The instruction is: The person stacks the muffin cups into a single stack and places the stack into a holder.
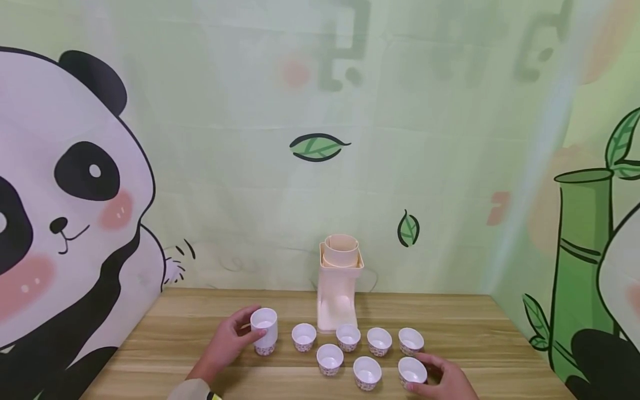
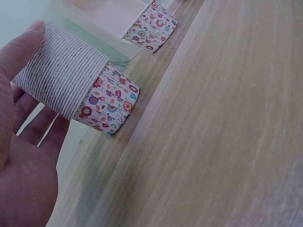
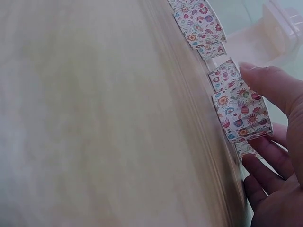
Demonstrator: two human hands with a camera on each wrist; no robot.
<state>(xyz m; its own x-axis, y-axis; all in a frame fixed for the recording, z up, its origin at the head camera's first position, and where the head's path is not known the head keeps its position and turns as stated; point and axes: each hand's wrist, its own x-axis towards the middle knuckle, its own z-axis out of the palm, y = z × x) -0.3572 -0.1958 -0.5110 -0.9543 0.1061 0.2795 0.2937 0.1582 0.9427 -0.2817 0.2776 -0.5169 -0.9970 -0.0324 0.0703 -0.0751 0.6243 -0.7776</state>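
My left hand (image 1: 227, 341) holds a stack of nested paper cups (image 1: 265, 331) upright at the left of the group. In the left wrist view, the stack's white rims (image 2: 64, 71) lie between thumb and fingers, above one floral cup wall (image 2: 109, 101). At the front right, my right hand (image 1: 446, 380) grips a single floral paper cup (image 1: 413, 371), thumb on the near side and fingers on the far side. The right wrist view shows this cup (image 3: 242, 113) standing on the table between thumb and fingers.
Several more white-rimmed paper cups stand in two rows, including a front middle cup (image 1: 367, 373) and a back right cup (image 1: 379, 341). Behind them is a pale pink stand (image 1: 336, 300) with a round holder (image 1: 342, 253) on top. A printed panda backdrop (image 1: 225, 166) borders the wooden table (image 1: 200, 300).
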